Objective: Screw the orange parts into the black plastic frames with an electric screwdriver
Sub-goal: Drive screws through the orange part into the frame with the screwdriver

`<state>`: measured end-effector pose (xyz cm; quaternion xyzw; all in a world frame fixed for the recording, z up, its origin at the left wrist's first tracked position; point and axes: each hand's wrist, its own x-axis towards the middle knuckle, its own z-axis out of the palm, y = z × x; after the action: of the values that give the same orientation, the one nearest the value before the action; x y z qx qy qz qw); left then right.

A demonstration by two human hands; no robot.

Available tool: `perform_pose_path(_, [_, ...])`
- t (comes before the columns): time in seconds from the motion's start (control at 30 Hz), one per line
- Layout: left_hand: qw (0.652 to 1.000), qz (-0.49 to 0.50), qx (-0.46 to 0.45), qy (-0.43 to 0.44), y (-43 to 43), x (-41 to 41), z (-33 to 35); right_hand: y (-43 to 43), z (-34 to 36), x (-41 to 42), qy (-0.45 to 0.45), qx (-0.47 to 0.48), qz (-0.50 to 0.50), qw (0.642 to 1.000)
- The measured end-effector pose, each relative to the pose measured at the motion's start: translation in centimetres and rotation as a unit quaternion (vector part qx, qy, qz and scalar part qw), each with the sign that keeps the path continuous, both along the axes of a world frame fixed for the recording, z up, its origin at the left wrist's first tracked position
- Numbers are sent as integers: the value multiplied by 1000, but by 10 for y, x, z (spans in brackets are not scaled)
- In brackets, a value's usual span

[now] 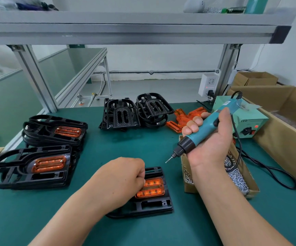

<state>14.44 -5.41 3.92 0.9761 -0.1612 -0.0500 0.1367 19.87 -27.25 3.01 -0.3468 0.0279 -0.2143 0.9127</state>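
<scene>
Green bench mat (37, 219) under an aluminium-profile shelf frame (125, 31), white wall behind.

Lower centre: black plastic frame (154, 205) flat on the mat, orange part (151, 189) seated in it. Left hand (124, 176) is curled into a loose fist resting on the frame's upper-left area, fingertips touching the orange part's left edge. Can't tell whether it's pinching anything.

Right of centre: right hand (209, 137) is wrapped around the teal electric screwdriver (205, 129), bit pointing down-left, tip in the air above the mat, apart from the frame. Its black cable (260, 166) loops off to the right.

Under the right wrist: small cardboard box (250, 180) with silver screws (237, 176).

Left side: two piles of frames already carrying orange parts, near pile (31, 167) at lower left, far pile (54, 130) just behind it.

Upper centre: two stacks of empty black frames (136, 110), side by side. Just right of them, loose orange parts (184, 118) heaped on the mat, partly hidden by the right hand's fingers.

Right edge: pale green power box (250, 119), red lamp lit, marked LED. Large cardboard cartons (285, 110) beside it. White socket strip (207, 84) on the upright behind, red indicator on.
</scene>
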Motion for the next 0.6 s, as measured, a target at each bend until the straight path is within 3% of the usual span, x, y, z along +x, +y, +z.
perform_pose_path(0.2, [998,-4,-56,-1,3,1,2,2,1,0,0,9,-1,1000])
perform_pose_path(0.6, [996,-63,-22,52,2,2,7,5,12,-1,-39,79,70,994])
